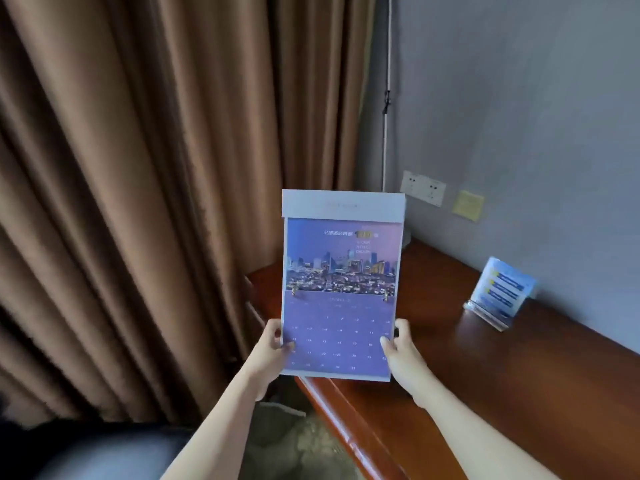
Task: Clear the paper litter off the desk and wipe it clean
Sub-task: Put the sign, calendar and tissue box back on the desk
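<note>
Calendar (341, 289) upright above desk (485, 368) (left grip (273, 344) and right grip (398, 348) pinching its lower edges)

desk (485, 393) front: open | back: leaflet stand (498, 294) by wall | left: curtain (138, 202)

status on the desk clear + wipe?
Done: no loose paper on the visible desk. In hand: both hands, left and right, hold the calendar up off it. Left: the leaflet stand sits on the desk; no cloth in view, so wiping looks unstarted.
</note>
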The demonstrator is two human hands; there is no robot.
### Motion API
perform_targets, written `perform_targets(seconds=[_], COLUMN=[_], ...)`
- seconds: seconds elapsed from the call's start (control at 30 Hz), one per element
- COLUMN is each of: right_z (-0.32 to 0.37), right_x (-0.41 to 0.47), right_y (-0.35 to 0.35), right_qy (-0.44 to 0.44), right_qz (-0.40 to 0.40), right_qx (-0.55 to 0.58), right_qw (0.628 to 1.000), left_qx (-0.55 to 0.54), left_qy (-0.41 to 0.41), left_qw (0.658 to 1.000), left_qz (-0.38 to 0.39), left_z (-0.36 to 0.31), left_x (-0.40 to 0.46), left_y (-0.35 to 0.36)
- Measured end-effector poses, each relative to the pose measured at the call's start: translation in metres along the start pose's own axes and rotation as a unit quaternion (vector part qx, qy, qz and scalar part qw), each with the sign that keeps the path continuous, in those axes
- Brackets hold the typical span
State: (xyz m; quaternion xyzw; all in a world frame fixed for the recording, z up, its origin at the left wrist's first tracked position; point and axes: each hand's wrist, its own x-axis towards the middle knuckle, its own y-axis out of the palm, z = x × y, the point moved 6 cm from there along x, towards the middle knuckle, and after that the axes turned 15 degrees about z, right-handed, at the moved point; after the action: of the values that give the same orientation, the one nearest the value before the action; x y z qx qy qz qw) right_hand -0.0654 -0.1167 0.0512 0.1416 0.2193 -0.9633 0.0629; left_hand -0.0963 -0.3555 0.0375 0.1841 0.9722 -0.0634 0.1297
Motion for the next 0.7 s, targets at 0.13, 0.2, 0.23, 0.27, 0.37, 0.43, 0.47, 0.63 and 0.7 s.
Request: perform_targets(seconds=[0.13,0.2,0.23,0.27,0.37,0.43,0.47,0.63,0.7], right_z=[-0.046,-0.069,-0.079,-0.091,-0.128,-0.149,-0.159,-0.2,-0.212], right_x=[-0.025,-0.036,-0.041,-0.048,-0.07,-0.083,-0.089,-0.115,-0.122], right_y=[-0.078,-0.112,-0.125,-0.139,-0.176,-0.195,-0.203,-0.23,-0.241], right_qy=[0.011,0.028,0.035,0.043,0.063,0.078,0.087,0.127,0.139], right_qz=[-0.051,-0.074,-0.086,-0.101,-0.147,-0.17,-0.179,-0.227,-0.248], right_qx=[-0.003,0.005,0.007,0.013,0.021,0.025,0.028,0.055,0.065], right_qw=[0.999,0.997,0.996,0.994,0.987,0.982,0.98,0.964,0.957], left_qx=[0.074,0.103,0.117,0.129,0.16,0.179,0.189,0.225,0.236], left_qy=[-0.006,-0.005,-0.002,0.0,0.004,0.003,0.001,-0.004,-0.003], left_qw=[0.996,0.992,0.99,0.988,0.979,0.973,0.969,0.951,0.943], left_qz=[0.049,0.071,0.079,0.089,0.124,0.147,0.158,0.212,0.236], left_z=[-0.016,-0.023,-0.025,-0.028,-0.035,-0.035,-0.034,-0.026,-0.024], left_x=[0.037,0.052,0.058,0.064,0.081,0.09,0.095,0.126,0.139], left_y=[0.089,0.13,0.147,0.166,0.223,0.256,0.27,0.329,0.35])
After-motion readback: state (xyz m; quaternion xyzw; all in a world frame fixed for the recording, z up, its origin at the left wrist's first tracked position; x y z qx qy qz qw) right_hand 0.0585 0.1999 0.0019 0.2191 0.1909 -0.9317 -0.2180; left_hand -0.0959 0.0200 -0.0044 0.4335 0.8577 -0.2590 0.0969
